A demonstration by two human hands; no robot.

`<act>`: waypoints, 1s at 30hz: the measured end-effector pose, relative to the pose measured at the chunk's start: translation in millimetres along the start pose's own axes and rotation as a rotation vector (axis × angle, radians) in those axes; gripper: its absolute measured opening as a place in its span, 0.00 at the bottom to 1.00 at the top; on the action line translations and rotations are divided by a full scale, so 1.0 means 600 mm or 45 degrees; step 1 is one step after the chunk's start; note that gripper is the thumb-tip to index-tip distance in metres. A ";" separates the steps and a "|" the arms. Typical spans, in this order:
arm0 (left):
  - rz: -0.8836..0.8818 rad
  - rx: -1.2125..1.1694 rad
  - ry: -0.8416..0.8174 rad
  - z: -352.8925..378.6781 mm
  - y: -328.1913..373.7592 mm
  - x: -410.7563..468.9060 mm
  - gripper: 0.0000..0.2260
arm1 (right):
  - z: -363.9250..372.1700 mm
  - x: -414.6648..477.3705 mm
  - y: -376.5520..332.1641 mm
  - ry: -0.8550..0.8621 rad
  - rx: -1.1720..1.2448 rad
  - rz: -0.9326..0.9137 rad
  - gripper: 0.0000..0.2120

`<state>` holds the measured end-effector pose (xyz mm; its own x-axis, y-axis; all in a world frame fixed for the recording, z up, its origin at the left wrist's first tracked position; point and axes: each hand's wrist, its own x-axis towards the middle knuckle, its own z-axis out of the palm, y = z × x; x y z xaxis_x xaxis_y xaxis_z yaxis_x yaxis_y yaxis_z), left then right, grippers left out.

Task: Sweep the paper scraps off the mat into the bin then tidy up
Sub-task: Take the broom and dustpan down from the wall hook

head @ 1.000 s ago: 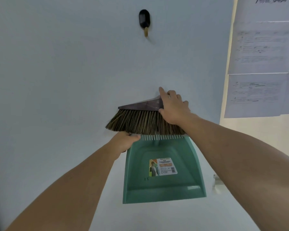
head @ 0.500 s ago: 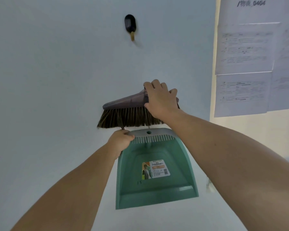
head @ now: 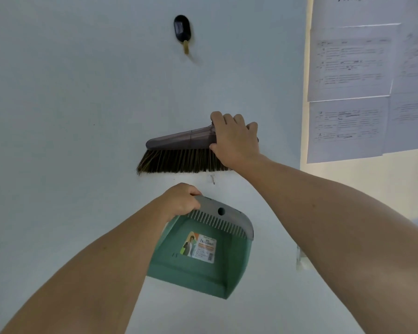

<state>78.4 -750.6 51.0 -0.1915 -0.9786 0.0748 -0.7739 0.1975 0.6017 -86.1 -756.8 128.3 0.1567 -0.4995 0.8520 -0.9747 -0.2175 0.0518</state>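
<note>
A hand broom with a grey head and dark bristles lies flat against the pale wall. My right hand grips its right end, fingers curled over the top edge. Below it, a green dustpan with a grey comb rim and a printed label hangs tilted, its right side lower. My left hand grips the dustpan's upper left corner. A small metal nail sticks out of the wall between broom and dustpan. The mat, scraps and bin are out of view.
A black wall hook with a tan peg is mounted high above the broom. Printed paper sheets are stuck on the wall at the right. A white fitting shows low right, partly behind my right forearm.
The dustpan has come down and away from the broom bristles and now tilts, baring the nail. My right hand still holds the broom against the wall.
</note>
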 end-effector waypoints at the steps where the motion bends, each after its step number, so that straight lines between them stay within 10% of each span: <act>1: 0.001 0.007 0.011 -0.001 -0.006 -0.004 0.12 | -0.001 -0.003 -0.002 -0.003 0.003 0.005 0.25; 12: 0.068 0.104 0.240 -0.011 -0.026 -0.094 0.06 | -0.078 -0.080 -0.058 -0.145 -0.038 0.130 0.21; 30: -0.110 0.470 -0.150 0.071 -0.038 -0.379 0.11 | -0.267 -0.349 -0.137 -0.467 -0.030 0.394 0.17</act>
<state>114.1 -530.2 -13.8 -0.1676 -0.9835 -0.0682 -0.9510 0.1431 0.2741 -64.7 -499.9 28.9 -0.0995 -0.8015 0.5897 -0.9871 0.0047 -0.1600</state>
